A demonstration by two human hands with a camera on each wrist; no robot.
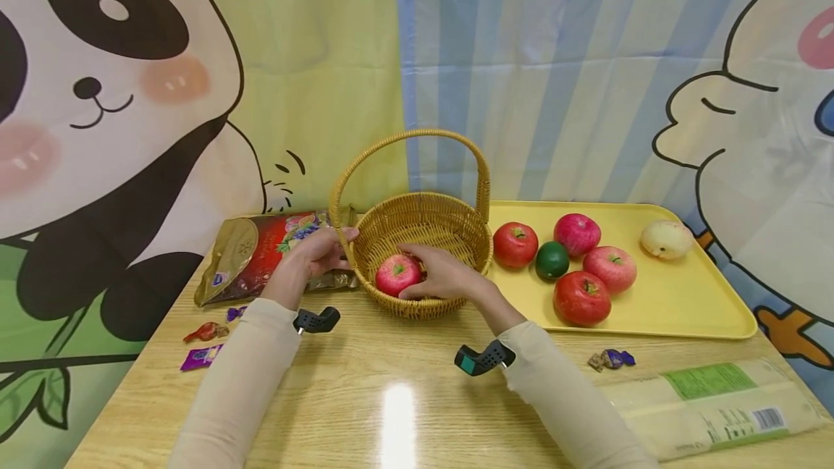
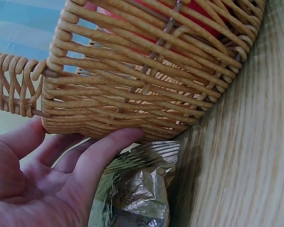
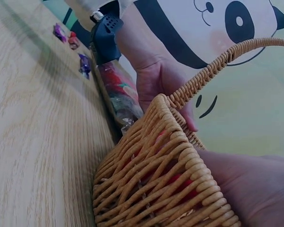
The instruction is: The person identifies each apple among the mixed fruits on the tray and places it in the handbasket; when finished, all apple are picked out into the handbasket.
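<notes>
Hands (image 1: 443,273) at basket (image 1: 423,219), fruit tray (image 1: 684,310) beside

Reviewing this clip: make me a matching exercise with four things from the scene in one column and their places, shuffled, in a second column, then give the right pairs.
Things
1. pink apple
2. green ball-shaped fruit
3. snack bag
4. left hand

Places
A. on the yellow tray, among red apples
B. flat on the table, left of the basket
C. inside the wicker basket, under the right hand
D. against the basket's outer left wall

Pairs: 1-C, 2-A, 3-B, 4-D
</notes>
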